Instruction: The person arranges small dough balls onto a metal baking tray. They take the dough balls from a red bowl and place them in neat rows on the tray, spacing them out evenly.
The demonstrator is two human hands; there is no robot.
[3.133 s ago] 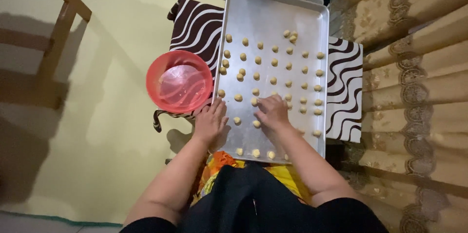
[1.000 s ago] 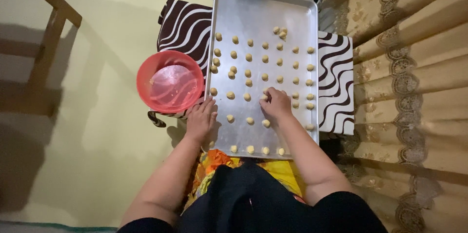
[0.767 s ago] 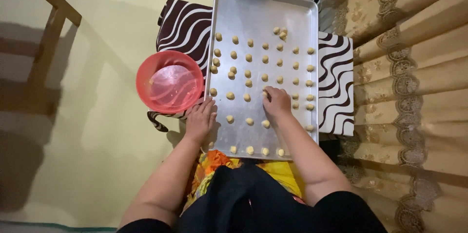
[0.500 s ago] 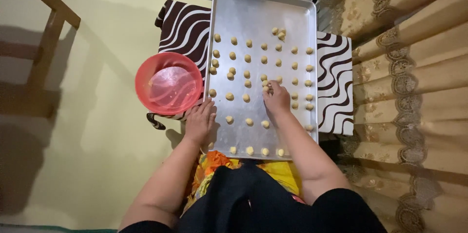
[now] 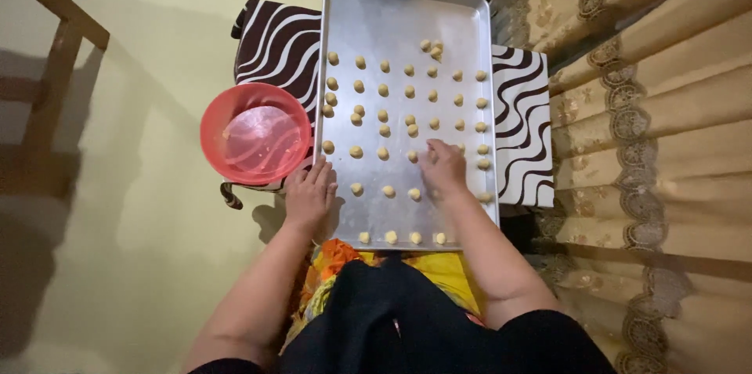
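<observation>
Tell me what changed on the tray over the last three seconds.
The right hand crept a little farther up the tray among the dough balls; whether it grips one can't be told. The left hand stayed on the near left edge, and the red bowl stayed put.

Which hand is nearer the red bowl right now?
Left. The left hand rests just below the red bowl, at the tray's left edge; the right hand is over the tray.

The right hand (image 5: 443,168) is moving up the shiny metal baking tray (image 5: 407,14), away from the person and a little to the left. Its fingers are now reaching among the small round yellow dough balls (image 5: 382,115) in the middle rows, where before it was sitting lower, nearer the bottom rows.
</observation>
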